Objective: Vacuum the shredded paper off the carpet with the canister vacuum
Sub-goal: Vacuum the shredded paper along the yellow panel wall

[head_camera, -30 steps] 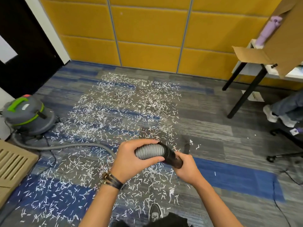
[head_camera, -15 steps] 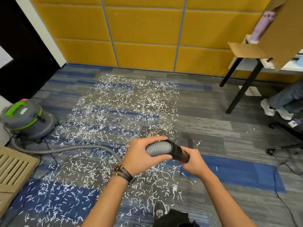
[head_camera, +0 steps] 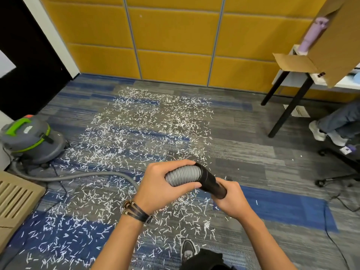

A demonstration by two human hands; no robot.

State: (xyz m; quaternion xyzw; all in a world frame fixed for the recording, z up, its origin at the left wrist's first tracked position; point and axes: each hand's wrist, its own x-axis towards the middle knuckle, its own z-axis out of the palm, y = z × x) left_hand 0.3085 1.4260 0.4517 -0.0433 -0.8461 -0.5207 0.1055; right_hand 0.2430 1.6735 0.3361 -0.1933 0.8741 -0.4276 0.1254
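Note:
White shredded paper (head_camera: 148, 129) lies scattered over the grey and blue carpet (head_camera: 243, 145), from the yellow wall down to my feet. The grey canister vacuum (head_camera: 31, 139) with a green handle stands at the left. Its grey ribbed hose (head_camera: 78, 175) runs across the floor up to my hands. My left hand (head_camera: 161, 188) grips the ribbed hose end (head_camera: 183, 175). My right hand (head_camera: 231, 197) grips the black cuff (head_camera: 208, 179) joined to it, held above the paper.
A black-legged table (head_camera: 288, 106) with an open cardboard box (head_camera: 335, 45) stands at the right. Another person's legs and white shoes (head_camera: 319, 131) sit beside a chair base (head_camera: 337, 178). A beige slatted panel (head_camera: 17, 195) lies at the left. A black cable (head_camera: 331, 236) trails at the right. My shoe (head_camera: 188, 250) is below.
My hands and the hose end have shifted slightly right and up in view as my head turned. Both grips are unchanged. The paper and vacuum have not moved.

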